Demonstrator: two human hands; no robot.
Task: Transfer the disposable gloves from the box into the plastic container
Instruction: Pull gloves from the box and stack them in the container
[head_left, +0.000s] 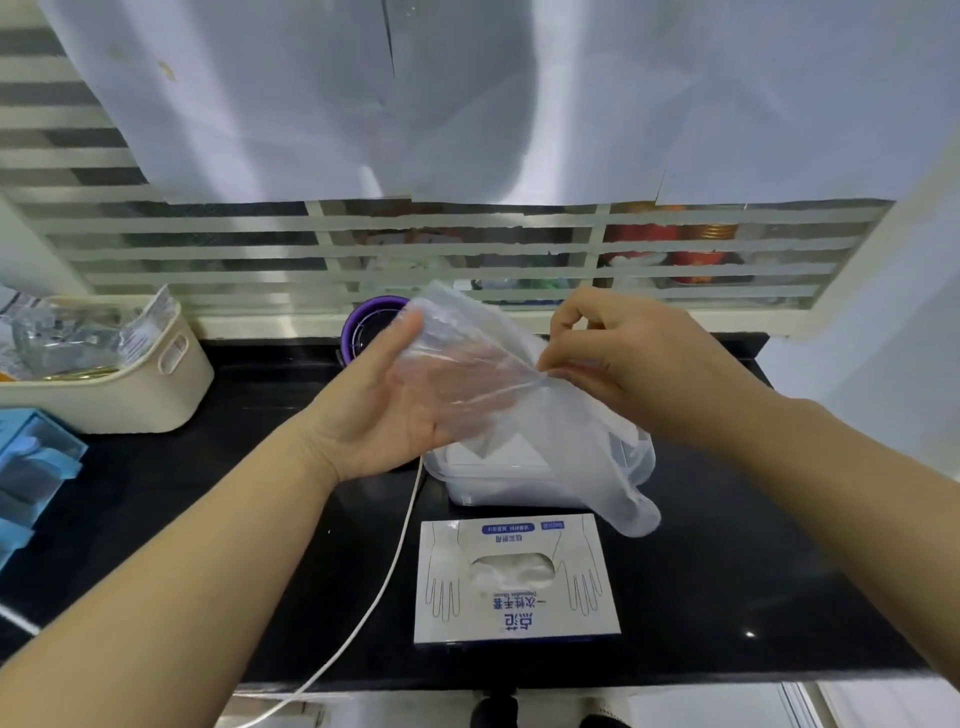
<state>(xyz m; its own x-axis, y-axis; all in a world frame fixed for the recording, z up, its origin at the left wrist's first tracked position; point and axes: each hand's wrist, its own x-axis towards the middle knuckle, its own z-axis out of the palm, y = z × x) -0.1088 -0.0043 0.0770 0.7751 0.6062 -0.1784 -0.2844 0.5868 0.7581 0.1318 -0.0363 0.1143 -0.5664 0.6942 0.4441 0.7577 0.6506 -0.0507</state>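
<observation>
Seemingly featherlight, limp glove (587, 447) is being pinched at its edge by the right grip (623, 364), draped over the spread left grip (384, 410).

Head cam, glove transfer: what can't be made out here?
Contents of the plastic container: head view, the glove between right hand and left hand hangs over it.
Fill of the glove box: only its slot shows.
Identity of the purple object: mostly behind left hand and glove.
The blue item: cut by left frame edge.
</observation>
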